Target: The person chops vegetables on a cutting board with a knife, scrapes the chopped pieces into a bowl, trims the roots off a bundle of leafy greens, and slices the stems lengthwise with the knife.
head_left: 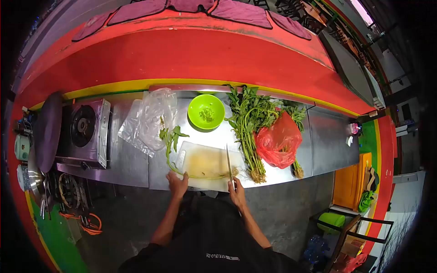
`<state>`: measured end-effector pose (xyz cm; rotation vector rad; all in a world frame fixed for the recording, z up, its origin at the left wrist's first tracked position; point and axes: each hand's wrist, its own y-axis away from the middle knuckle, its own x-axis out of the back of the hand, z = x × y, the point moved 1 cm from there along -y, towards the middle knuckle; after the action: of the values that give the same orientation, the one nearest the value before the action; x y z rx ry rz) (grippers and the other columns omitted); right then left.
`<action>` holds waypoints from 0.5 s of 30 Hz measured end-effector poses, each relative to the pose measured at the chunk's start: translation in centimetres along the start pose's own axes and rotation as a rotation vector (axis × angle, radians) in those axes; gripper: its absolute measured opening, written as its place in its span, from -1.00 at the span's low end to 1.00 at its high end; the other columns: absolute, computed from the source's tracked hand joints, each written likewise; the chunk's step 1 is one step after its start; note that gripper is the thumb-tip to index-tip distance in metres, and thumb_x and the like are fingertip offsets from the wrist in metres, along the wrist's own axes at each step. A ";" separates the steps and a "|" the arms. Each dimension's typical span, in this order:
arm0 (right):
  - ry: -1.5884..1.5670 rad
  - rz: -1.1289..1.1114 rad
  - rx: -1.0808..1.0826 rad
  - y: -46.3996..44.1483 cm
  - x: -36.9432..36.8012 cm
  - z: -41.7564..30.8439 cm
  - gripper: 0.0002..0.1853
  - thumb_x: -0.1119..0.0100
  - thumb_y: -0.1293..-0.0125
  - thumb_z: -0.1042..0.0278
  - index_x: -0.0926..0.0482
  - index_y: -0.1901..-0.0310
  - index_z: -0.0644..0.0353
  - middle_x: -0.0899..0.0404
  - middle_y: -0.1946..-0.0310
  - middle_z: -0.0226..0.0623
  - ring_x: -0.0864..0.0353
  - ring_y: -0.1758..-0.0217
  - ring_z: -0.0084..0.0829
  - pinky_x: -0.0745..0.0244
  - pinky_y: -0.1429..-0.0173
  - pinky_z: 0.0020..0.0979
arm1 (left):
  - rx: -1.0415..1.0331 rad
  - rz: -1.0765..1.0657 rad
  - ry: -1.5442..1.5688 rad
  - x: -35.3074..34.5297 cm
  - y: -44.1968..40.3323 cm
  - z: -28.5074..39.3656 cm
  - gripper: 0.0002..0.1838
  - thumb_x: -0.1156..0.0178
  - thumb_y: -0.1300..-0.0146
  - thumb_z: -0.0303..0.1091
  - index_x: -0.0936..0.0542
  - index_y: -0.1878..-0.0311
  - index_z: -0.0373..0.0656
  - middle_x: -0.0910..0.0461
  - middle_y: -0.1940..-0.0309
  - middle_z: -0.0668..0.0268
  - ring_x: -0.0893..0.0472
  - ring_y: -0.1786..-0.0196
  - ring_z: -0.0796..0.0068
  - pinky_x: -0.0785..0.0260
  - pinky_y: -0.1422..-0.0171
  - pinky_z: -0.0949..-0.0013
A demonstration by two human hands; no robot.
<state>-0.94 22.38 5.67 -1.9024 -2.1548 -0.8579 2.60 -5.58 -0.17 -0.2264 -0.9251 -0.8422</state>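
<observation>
My right hand is closed around the handle of a kitchen knife. Its blade points away from me, across the root end of a long leafy green stalk. That stalk lies along the near side of a white cutting board, its leaves hanging past the board's left edge. My left hand grips the stalk near the board's left corner. Beyond the board stands a bright green bowl with chopped green bits in it. To the right lies a bunch of leafy greens with roots on.
A red plastic bag rests over more greens at the right. Clear plastic bags lie left of the bowl. Further left is a gas stove. A red wall runs behind the steel counter.
</observation>
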 end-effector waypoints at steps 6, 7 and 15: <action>-0.027 -0.110 -0.130 3.2 1.3 -1.0 -0.55 0.05 -0.59 0.00 -0.52 0.03 0.33 -0.51 0.54 -0.31 -0.45 0.50 -0.50 -0.38 0.38 -0.35 | -0.433 -0.011 -0.041 2.4 0.8 7.9 -0.43 -0.44 -0.06 -0.21 -0.50 -0.15 -0.13 -0.51 -0.01 0.16 -0.50 -0.13 0.14 -0.20 -0.22 0.04; -0.026 -0.108 -0.136 3.5 1.3 -0.7 -0.55 0.05 -0.59 0.00 -0.52 0.03 0.33 -0.51 0.54 -0.31 -0.45 0.50 -0.50 -0.38 0.38 -0.35 | -0.664 -0.220 0.052 1.5 0.8 7.9 -0.53 -0.43 -0.08 -0.23 -0.58 -0.08 -0.06 -0.56 0.08 0.28 -0.51 -0.11 0.23 -0.20 -0.18 0.07; 0.109 -0.142 -0.249 4.1 1.3 1.6 -0.40 0.13 -0.57 -0.14 -0.63 0.21 0.32 -0.57 0.56 -0.12 -0.61 0.44 -0.26 -0.48 0.23 -0.19 | -0.911 -0.414 0.090 -3.4 0.4 7.6 -0.82 -0.31 -0.22 -0.25 -0.73 0.10 0.09 -0.52 0.28 0.43 -0.50 0.05 0.36 -0.17 -0.08 0.13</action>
<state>3.12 24.43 6.26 -1.7722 -2.2273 -1.2807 -2.82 0.37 1.85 -0.7917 -0.4477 -1.6170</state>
